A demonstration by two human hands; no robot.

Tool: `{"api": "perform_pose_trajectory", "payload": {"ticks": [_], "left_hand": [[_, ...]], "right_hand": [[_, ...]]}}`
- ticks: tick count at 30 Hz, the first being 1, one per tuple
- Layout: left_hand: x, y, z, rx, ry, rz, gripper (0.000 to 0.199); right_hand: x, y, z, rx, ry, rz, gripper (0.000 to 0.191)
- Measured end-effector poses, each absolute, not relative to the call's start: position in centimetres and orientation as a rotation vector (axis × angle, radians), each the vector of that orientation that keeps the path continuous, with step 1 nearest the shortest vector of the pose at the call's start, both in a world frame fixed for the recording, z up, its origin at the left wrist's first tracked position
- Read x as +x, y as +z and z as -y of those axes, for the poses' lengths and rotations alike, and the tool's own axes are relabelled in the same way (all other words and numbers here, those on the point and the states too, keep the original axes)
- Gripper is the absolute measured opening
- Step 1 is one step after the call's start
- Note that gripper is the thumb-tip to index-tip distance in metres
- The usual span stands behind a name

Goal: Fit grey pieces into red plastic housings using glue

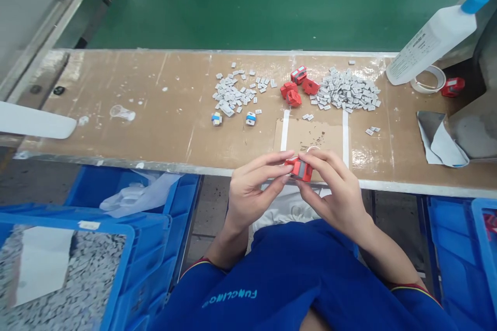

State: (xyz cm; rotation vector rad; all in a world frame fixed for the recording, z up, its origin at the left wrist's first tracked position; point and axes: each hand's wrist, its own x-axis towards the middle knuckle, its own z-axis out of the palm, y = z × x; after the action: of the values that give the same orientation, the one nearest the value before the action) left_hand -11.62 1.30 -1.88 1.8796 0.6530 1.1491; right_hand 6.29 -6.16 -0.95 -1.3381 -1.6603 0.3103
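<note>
**Fig. 1. Red housing pinched in both hands**

You grip what looks like a red plastic housing [298, 169], a grey face showing on top, between the closed fingers of your left hand [248, 191] and right hand [330, 191], just over the near edge of the tan workbench [163, 134]. Farther along the bench, more red housings [294, 88] sit between two groups of small grey tiles [347, 90]. A white plastic bottle [430, 46] lies to the right, and blue plastic crates [182, 191] stand below.
</note>
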Motion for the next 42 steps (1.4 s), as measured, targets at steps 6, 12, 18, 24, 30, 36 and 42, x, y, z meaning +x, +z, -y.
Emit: {"api": "perform_pose_trajectory", "payload": {"ticks": [6,12,18,24,30,36,42], "left_hand": [[-12.0,-1.6,-1.0,2.072,1.156,-0.708,0.03],[-12.2,-1.5,-0.9,2.112,1.146,-0.735,0.033],[-12.3,-1.6,-1.0,2.129,1.153,-0.742,0.031],[-12.4,-2.4,-0.9,2.122,1.204,-0.664,0.033],[-12.4,-2.8,-0.9,2.122,1.184,-0.685,0.033],[-12.2,-2.8,-1.3,2.077,1.146,-0.675,0.032],[-11.9,-2.6,-1.8,2.049,1.095,-0.632,0.033]], "right_hand": [[6.5,-0.7,6.0,-1.378,0.329,1.724,0.041],[6.5,-0.5,6.0,-1.396,0.335,1.746,0.042],[6.3,0.0,5.7,-1.421,0.313,1.776,0.032],[6.3,0.5,5.8,-1.43,0.288,1.836,0.025],[6.4,0.1,5.8,-1.426,0.314,1.855,0.025],[7.0,-0.2,5.6,-1.413,0.438,1.802,0.026],[7.8,-0.2,5.7,-1.392,0.528,1.704,0.03]]}}
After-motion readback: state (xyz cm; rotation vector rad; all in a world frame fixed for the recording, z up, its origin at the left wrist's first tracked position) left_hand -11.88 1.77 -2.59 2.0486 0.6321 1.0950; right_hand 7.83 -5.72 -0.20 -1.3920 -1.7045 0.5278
